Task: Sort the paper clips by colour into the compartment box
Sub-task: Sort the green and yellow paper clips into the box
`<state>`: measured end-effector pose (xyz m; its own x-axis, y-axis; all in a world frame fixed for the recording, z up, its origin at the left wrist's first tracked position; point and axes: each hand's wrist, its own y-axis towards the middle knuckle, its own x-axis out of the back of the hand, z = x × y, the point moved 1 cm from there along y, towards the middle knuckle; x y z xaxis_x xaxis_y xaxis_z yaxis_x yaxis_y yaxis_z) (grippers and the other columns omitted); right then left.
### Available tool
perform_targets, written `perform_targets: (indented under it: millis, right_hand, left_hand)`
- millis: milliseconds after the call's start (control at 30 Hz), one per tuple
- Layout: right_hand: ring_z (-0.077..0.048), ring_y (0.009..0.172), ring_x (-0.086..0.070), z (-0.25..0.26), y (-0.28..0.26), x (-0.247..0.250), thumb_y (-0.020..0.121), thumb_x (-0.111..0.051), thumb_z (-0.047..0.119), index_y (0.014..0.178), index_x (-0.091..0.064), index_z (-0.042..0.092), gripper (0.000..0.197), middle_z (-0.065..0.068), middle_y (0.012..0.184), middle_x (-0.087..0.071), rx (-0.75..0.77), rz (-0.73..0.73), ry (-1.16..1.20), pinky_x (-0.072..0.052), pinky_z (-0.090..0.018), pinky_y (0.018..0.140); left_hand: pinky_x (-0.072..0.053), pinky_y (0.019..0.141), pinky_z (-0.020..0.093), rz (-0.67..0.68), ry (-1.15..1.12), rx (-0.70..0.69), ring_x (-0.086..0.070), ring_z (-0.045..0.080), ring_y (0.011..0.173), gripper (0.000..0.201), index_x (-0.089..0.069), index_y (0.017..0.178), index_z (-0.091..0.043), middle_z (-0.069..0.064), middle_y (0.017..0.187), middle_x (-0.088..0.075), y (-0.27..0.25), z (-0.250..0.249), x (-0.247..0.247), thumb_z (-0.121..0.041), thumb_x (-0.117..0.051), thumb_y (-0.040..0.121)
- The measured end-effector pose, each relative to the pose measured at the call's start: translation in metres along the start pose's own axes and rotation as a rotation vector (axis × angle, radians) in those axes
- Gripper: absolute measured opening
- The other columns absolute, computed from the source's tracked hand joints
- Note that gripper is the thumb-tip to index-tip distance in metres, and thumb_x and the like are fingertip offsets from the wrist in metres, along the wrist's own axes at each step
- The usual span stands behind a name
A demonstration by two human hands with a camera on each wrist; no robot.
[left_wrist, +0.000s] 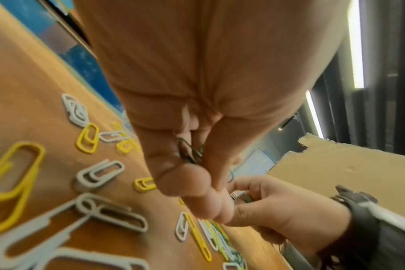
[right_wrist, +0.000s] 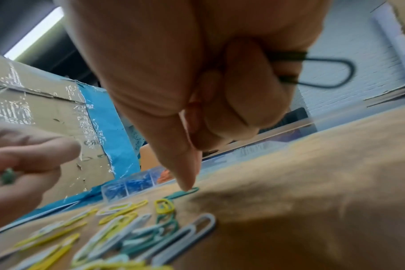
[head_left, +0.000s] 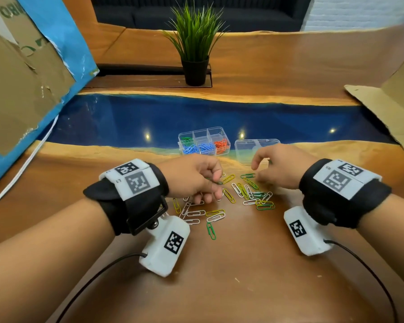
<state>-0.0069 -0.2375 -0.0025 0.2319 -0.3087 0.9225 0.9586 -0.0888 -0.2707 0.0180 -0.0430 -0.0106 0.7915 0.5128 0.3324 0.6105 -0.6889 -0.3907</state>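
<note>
With green clips [left_wrist: 190,151] pinched in our left hand [head_left: 191,177] and one [right_wrist: 324,73] curled in our right hand [head_left: 278,169], whose finger is pressing another clip [right_wrist: 183,193], we are risking spills before the compartment box [head_left: 204,141] beyond both grips.

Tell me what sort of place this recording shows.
Probably a lounge or office meeting area: a wood-and-blue-resin table, a dark sofa behind it, a potted artificial grass plant, and ceiling strip lights.
</note>
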Motion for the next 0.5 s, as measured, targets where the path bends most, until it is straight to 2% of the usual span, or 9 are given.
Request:
perform_targets:
  millis: [100, 167, 200, 233, 300, 333, 400, 433, 500]
  right_hand:
    - [-0.014, 0.078, -0.052, 0.007, 0.003, 0.001, 0.082, -0.066, 0.027, 0.086, -0.06, 0.036, 0.011, 0.013, 0.07, -0.046, 0.027, 0.03, -0.071, -0.036, -0.022, 0.058]
    - [-0.015, 0.078, -0.055, 0.013, 0.005, 0.0, 0.084, -0.061, 0.023, 0.086, -0.064, 0.033, 0.01, 0.01, 0.072, -0.052, 0.046, 0.041, -0.127, -0.036, -0.021, 0.053]
    - [-0.015, 0.079, -0.054, 0.015, 0.005, 0.0, 0.086, -0.057, 0.022, 0.089, -0.065, 0.029, 0.011, 0.01, 0.071, -0.052, 0.054, 0.045, -0.16, -0.035, -0.021, 0.054]
    - [-0.016, 0.081, -0.054, 0.017, 0.006, -0.001, 0.087, -0.054, 0.021, 0.092, -0.066, 0.024, 0.013, 0.01, 0.072, -0.053, 0.053, 0.054, -0.188, -0.036, -0.022, 0.056]
    - [-0.019, 0.087, -0.059, 0.021, 0.006, -0.001, 0.087, -0.054, 0.024, 0.096, -0.067, 0.015, 0.018, 0.003, 0.085, -0.064, 0.032, 0.092, -0.212, -0.043, -0.024, 0.066]
    - [-0.02, 0.091, -0.061, 0.022, 0.005, -0.001, 0.087, -0.055, 0.027, 0.097, -0.068, 0.013, 0.022, -0.002, 0.093, -0.067, 0.019, 0.108, -0.22, -0.047, -0.026, 0.07]
    - [-0.023, 0.092, -0.062, 0.021, 0.006, 0.0, 0.086, -0.054, 0.035, 0.094, -0.068, 0.01, 0.03, -0.007, 0.097, -0.069, 0.009, 0.133, -0.236, -0.049, -0.029, 0.075]
    - [-0.024, 0.089, -0.062, 0.02, 0.008, 0.0, 0.087, -0.052, 0.037, 0.092, -0.066, 0.008, 0.033, -0.008, 0.094, -0.068, 0.004, 0.141, -0.228, -0.048, -0.029, 0.073]
    - [-0.023, 0.071, -0.055, 0.021, 0.01, 0.001, 0.09, -0.047, 0.035, 0.084, -0.059, 0.009, 0.03, -0.007, 0.08, -0.06, -0.028, 0.155, -0.073, -0.042, -0.027, 0.06]
  left_hand:
    - [-0.039, 0.045, 0.019, 0.003, 0.115, 0.043, -0.051, 0.013, 0.057, 0.035, -0.048, 0.089, -0.02, 0.0, 0.073, -0.06, -0.002, -0.002, -0.003, 0.013, -0.037, 0.088]
    - [-0.036, 0.044, 0.015, 0.011, 0.225, 0.058, -0.047, 0.01, 0.055, 0.039, -0.054, 0.088, -0.024, -0.004, 0.068, -0.056, -0.004, -0.005, -0.005, 0.01, -0.035, 0.085]
    - [-0.035, 0.046, 0.016, 0.015, 0.273, 0.057, -0.044, 0.009, 0.053, 0.037, -0.057, 0.084, -0.025, -0.006, 0.064, -0.054, -0.005, -0.007, -0.006, 0.007, -0.037, 0.085]
    - [-0.033, 0.048, 0.018, 0.017, 0.313, 0.059, -0.042, 0.008, 0.051, 0.035, -0.058, 0.078, -0.025, -0.008, 0.059, -0.051, -0.007, -0.009, -0.007, 0.005, -0.04, 0.085]
    - [-0.031, 0.047, 0.019, 0.012, 0.376, 0.07, -0.038, 0.002, 0.043, 0.031, -0.058, 0.071, -0.023, -0.013, 0.045, -0.047, -0.01, -0.012, -0.009, -0.001, -0.042, 0.086]
    - [-0.032, 0.047, 0.018, 0.009, 0.413, 0.073, -0.039, 0.001, 0.042, 0.028, -0.058, 0.071, -0.022, -0.014, 0.043, -0.048, -0.011, -0.013, -0.011, -0.005, -0.043, 0.087]
    - [-0.037, 0.053, 0.017, 0.006, 0.534, 0.053, -0.045, 0.002, 0.05, 0.016, -0.061, 0.077, -0.02, -0.011, 0.055, -0.052, -0.014, -0.013, -0.015, -0.015, -0.05, 0.086]
    - [-0.038, 0.054, 0.017, 0.013, 0.6, 0.034, -0.046, 0.002, 0.053, 0.01, -0.063, 0.079, -0.021, -0.009, 0.058, -0.051, -0.016, -0.012, -0.018, -0.018, -0.055, 0.083]
    - [-0.036, 0.051, 0.012, 0.044, 0.706, 0.002, -0.048, -0.003, 0.051, 0.005, -0.066, 0.083, -0.023, -0.011, 0.055, -0.048, -0.019, -0.009, -0.023, -0.021, -0.066, 0.078]
